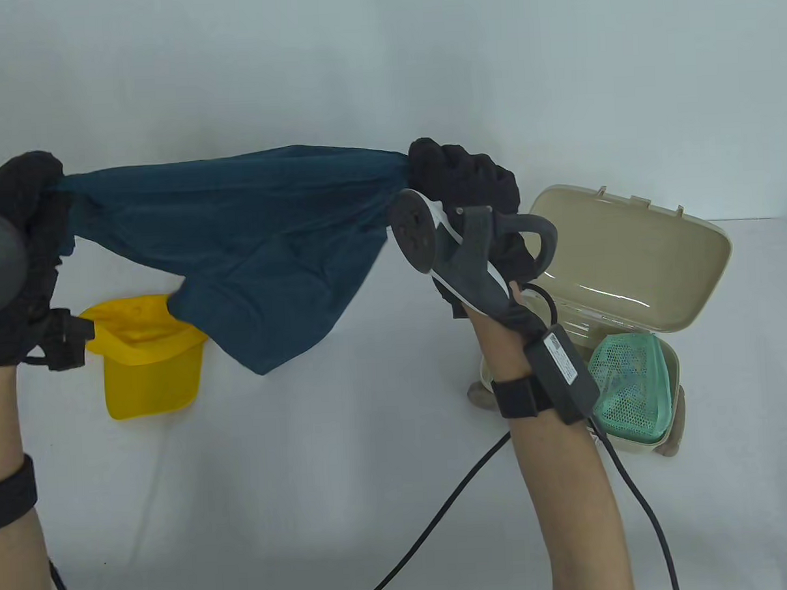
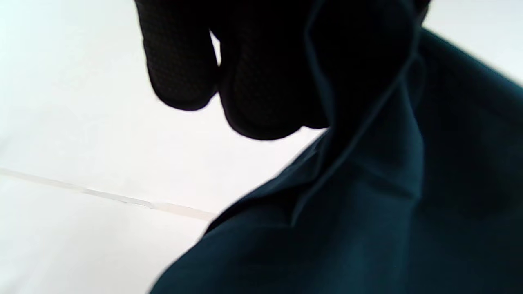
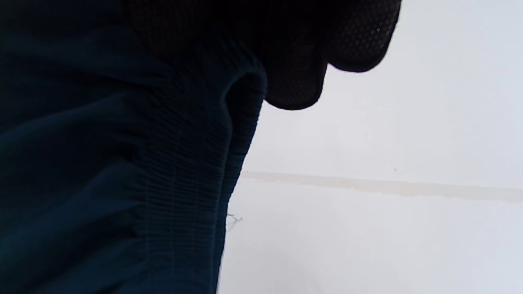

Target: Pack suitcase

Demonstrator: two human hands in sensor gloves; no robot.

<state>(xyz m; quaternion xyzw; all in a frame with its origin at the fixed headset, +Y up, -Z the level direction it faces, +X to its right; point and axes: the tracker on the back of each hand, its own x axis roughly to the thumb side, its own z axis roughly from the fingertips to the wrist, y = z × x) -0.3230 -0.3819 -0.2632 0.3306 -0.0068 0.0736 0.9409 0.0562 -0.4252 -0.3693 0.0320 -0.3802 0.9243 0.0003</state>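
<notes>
Left hand (image 1: 21,213) and right hand (image 1: 463,181) each grip the dark teal fabric garment (image 1: 234,237), stretched aloft, likely for folding into the beige plastic suitcase (image 1: 633,258).

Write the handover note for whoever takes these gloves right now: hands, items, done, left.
Left hand and right hand each grip one end of the dark blue garment, stretched in the air above the table.
Yellow cap lies on the table, partly under the garment.
Beige suitcase is open at right; green mesh pouch already inside.
Left: fold and pack the garment, pack the cap, close the lid.
</notes>
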